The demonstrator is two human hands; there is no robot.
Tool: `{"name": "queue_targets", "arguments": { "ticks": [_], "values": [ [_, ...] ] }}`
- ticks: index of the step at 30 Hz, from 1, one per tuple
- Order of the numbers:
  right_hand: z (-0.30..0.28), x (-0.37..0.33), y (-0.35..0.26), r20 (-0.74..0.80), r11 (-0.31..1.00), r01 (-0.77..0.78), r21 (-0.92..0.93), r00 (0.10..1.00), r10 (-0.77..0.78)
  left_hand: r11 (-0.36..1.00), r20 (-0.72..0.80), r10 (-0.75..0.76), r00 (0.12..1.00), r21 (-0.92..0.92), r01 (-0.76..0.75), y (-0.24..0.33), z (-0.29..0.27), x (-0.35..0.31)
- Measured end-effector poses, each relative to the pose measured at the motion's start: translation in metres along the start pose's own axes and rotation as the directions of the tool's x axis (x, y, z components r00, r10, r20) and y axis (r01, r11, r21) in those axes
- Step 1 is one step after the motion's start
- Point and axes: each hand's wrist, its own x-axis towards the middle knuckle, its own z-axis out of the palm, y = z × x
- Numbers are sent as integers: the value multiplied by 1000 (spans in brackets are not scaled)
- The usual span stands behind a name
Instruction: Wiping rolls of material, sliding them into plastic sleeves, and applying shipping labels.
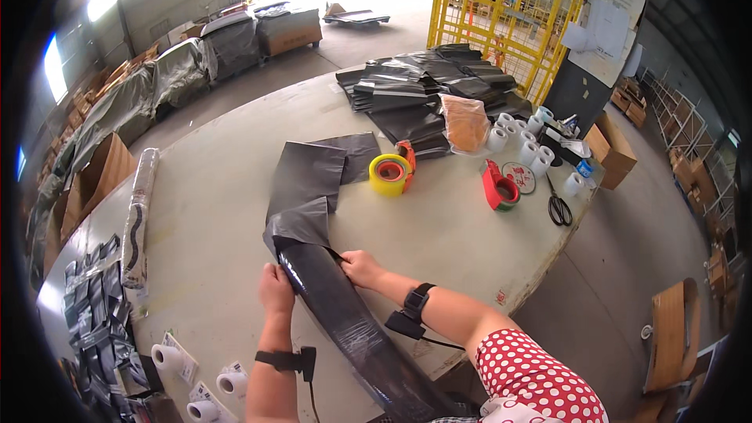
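Observation:
A long black film-wrapped bundle (356,333) runs from my body up the table, with a glossy surface. Its far end sits inside the mouth of a black plastic bag (301,221), which lies creased over it and stretches away flat. My left hand (276,291) is closed at the left side of the bag's mouth, fingers partly hidden. On the opposite side my right hand (361,269) pinches the bag's edge. Beyond the bag, a yellow tape roll (385,176) sits in an orange dispenser (406,154).
Black plastic bags (423,90) are piled at the table's far side, beside an orange packet (465,124). To the right are a red tape dispenser (499,188), scissors (559,210) and several white rolls (526,150). A film-wrapped tube (141,219) lies left.

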Motion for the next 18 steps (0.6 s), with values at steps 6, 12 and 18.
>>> {"name": "queue_targets", "arguments": {
  "ticks": [6,12,18],
  "values": [
    [-38,-49,4,-17,977,-116,181,993,121,974,13,203,979,-105,-201,54,5,-53],
    [-43,-91,-13,-15,994,-73,75,997,75,981,118,127,985,-164,-107,39,-9,-89],
    [-27,-111,19,-60,996,-28,-86,998,23,992,121,123,985,-28,-120,27,-9,-122]
  ]
}}
